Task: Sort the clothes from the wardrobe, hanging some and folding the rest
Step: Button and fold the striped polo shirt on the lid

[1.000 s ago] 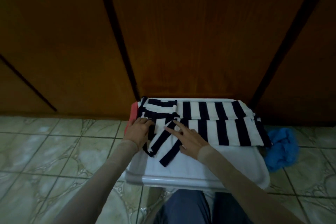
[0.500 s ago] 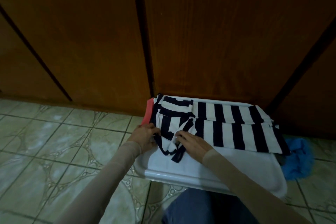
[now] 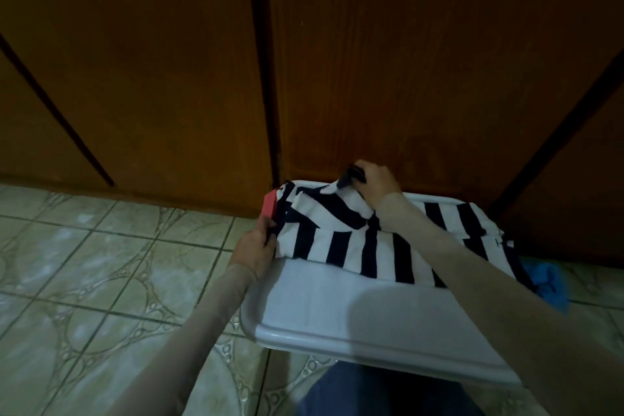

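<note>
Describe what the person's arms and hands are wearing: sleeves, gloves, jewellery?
Both arms are covered in close-fitting beige sleeves that end at the wrists. The left hand and right hand are bare: no gloves. No watch, bracelet or ring shows in this dim frame, though the fingers are partly hidden by cloth. The sleeves are plain, with no print or markings.
</note>
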